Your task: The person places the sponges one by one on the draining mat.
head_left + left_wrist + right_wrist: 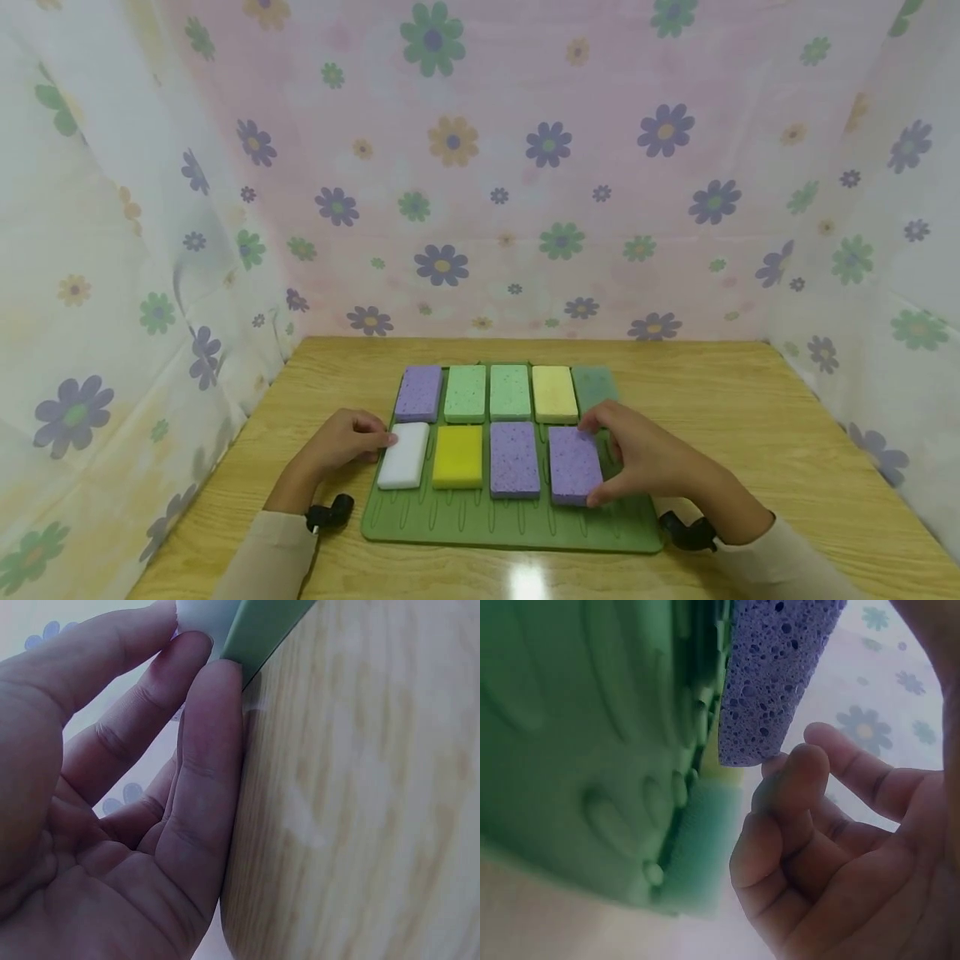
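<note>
My right hand (645,454) pinches a purple sponge (575,467) between thumb and fingers, at its near and far ends. Speckled pores show on this purple sponge (769,682) in the right wrist view. At the left, the fingertips of my left hand (347,437) touch the left side of a white sponge (403,456). One of its fingers also lies against the edge of the green mat (262,637) in the left wrist view. Between the hands, a yellow sponge (457,457) and another purple sponge (514,460) lie in the front row.
The back row on the mat holds a purple sponge (418,392), two light green sponges (465,392), a pale yellow sponge (555,393) and a grey-green sponge (595,385). Flowered cloth (495,208) encloses the wooden table (787,467) at the back and sides.
</note>
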A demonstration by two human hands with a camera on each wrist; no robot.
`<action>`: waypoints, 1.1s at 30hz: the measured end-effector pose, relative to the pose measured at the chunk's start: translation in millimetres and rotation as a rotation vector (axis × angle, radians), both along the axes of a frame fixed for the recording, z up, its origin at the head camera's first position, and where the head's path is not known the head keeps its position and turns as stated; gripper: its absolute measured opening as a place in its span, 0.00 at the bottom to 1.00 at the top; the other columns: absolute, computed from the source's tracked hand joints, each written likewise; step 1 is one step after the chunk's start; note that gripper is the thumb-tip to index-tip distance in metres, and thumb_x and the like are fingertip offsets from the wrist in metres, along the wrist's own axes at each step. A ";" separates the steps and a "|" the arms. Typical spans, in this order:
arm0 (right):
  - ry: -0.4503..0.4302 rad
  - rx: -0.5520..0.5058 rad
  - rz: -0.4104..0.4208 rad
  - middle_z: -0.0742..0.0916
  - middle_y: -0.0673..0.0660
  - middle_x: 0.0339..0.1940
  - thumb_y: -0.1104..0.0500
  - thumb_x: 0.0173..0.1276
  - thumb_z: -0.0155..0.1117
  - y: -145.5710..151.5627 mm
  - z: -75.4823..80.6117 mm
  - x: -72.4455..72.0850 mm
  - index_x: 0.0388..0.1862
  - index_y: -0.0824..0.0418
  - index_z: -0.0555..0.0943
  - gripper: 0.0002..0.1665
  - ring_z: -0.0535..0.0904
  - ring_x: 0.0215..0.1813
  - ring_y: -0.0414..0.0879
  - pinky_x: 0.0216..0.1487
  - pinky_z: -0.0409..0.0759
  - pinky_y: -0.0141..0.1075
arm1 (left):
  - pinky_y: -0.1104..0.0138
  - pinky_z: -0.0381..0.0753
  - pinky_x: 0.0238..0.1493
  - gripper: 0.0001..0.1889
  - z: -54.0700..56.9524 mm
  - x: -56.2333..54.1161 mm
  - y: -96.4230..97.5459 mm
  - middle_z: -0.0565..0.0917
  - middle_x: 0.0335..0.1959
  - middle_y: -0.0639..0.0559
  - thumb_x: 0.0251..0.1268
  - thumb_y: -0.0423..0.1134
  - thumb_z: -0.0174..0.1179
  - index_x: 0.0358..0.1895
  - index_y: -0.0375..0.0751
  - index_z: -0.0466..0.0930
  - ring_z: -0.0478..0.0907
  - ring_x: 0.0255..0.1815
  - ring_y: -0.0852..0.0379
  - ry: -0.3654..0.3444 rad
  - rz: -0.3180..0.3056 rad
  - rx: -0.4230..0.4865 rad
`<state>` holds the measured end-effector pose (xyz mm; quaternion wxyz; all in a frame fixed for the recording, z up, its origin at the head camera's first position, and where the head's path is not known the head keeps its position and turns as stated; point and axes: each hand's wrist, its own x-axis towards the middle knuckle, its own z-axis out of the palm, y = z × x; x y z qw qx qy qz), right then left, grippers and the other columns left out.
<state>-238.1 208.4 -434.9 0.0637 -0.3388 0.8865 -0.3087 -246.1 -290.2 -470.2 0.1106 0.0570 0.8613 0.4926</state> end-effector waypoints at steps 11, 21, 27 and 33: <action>-0.041 -0.024 -0.032 0.81 0.50 0.48 0.47 0.53 0.86 -8.4 -3.0 0.5 0.59 0.54 0.75 0.39 0.76 0.32 0.43 0.32 0.79 0.32 | 0.63 0.85 0.35 0.15 0.8 -1.6 -0.7 0.87 0.40 0.48 0.64 0.48 0.73 0.34 0.37 0.89 0.80 0.32 0.54 0.018 -0.009 -0.018; -0.033 0.071 0.015 0.81 0.48 0.45 0.46 0.56 0.84 -4.8 -3.8 0.6 0.62 0.59 0.79 0.39 0.75 0.33 0.40 0.33 0.78 0.31 | 0.64 0.85 0.35 0.15 0.4 -1.7 0.5 0.87 0.40 0.48 0.64 0.48 0.74 0.33 0.37 0.89 0.80 0.32 0.55 0.000 -0.007 -0.009; -0.041 0.073 0.050 0.82 0.47 0.45 0.49 0.58 0.83 -4.0 -1.1 3.2 0.61 0.58 0.80 0.35 0.77 0.35 0.40 0.36 0.80 0.30 | 0.63 0.86 0.36 0.15 0.2 -2.2 2.6 0.87 0.42 0.48 0.64 0.48 0.74 0.34 0.37 0.89 0.80 0.34 0.54 0.001 0.008 0.001; -0.055 0.068 0.065 0.83 0.47 0.45 0.47 0.59 0.82 -5.2 0.4 4.1 0.61 0.57 0.80 0.35 0.78 0.36 0.42 0.36 0.80 0.31 | 0.63 0.86 0.36 0.14 -1.2 -1.6 2.6 0.87 0.41 0.49 0.64 0.47 0.74 0.36 0.36 0.89 0.80 0.34 0.54 -0.003 0.020 0.003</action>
